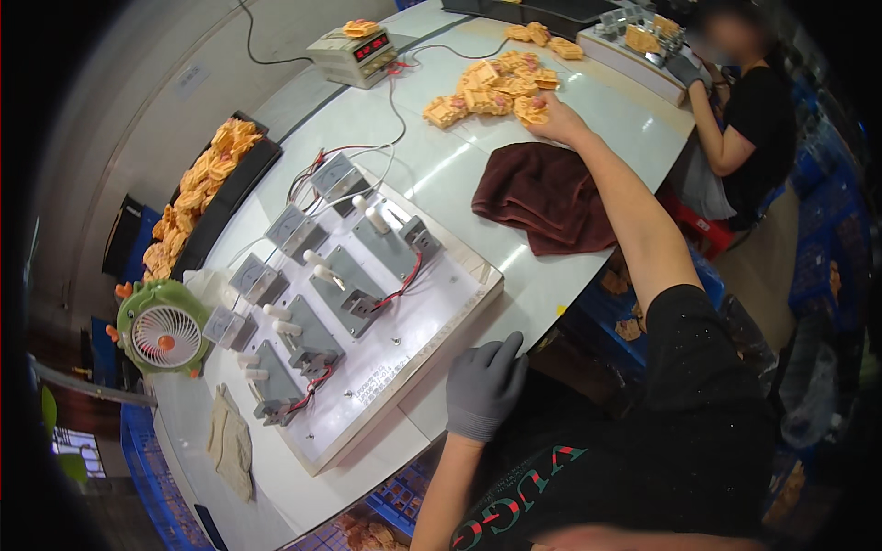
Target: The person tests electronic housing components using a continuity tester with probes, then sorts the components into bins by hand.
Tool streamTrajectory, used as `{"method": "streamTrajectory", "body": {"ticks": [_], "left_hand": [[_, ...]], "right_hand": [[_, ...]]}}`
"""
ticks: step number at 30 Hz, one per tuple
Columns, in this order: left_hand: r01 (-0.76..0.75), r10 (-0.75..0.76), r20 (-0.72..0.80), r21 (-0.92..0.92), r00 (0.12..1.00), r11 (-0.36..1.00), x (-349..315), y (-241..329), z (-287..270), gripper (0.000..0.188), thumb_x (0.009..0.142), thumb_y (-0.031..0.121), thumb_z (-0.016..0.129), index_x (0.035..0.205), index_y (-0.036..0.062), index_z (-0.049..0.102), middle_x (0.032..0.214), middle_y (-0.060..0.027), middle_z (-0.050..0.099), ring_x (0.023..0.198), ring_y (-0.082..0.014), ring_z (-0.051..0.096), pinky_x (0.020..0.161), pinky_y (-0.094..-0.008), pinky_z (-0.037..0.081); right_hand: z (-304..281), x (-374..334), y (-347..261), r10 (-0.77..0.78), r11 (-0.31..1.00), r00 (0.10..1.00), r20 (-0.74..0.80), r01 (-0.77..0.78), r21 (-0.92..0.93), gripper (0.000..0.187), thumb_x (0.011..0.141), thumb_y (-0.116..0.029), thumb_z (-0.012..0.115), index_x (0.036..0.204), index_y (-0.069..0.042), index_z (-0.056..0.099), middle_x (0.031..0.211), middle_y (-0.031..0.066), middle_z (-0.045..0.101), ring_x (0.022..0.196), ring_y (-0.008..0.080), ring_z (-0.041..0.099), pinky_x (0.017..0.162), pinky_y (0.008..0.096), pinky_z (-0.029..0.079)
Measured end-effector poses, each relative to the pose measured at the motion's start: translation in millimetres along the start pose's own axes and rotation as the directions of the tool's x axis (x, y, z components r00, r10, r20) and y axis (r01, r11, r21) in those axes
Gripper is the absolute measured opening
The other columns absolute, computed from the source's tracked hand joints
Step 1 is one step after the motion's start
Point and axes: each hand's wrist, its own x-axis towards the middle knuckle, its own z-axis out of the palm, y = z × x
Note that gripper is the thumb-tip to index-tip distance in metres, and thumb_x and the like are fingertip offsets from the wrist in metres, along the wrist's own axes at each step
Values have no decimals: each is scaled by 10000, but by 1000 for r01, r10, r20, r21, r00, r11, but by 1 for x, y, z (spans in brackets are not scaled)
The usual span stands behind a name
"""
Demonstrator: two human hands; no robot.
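My right hand (560,121), bare, reaches to the far side of the table. Its fingers are closed on an orange plastic part (530,111) at the near edge of a pile of similar orange parts (491,83). In a grey glove, my left hand (484,386) rests by the table's front edge, back upward, fingers loosely extended with nothing visible in them. Left of it stands a white test board (404,340) bearing several grey clamp fixtures (344,294) with white handles, red and black wires and small analog meters (296,230).
A dark brown cloth (542,197) lies beneath my right forearm. Behind the board are a power supply (354,55) and a black bin (230,188) full of orange parts. A green fan (163,329) and beige cloth (230,445) sit left. A co-worker (753,119) works at far right.
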Motion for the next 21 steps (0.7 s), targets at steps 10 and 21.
{"method": "streamTrajectory", "body": {"ticks": [10,21], "left_hand": [[56,-42,73,-202,996,978,-1,0,-11,437,899,140,707,1330,103,648,1046,-120,703,876,-293,669,804,-385,539],[396,-527,333,-918,782,6,-46,27,-127,886,826,250,707,1573,-2,304,1365,-154,561,1057,-200,651,867,-316,552]], "right_hand": [[-102,-113,-42,-170,692,976,135,20,722,374,927,-312,720,1188,-98,559,1154,43,607,1050,104,569,889,268,470],[-106,-296,-208,-956,250,261,136,480,841,533,668,-98,884,1123,-96,607,1339,152,608,1248,291,591,1069,391,448]]}}
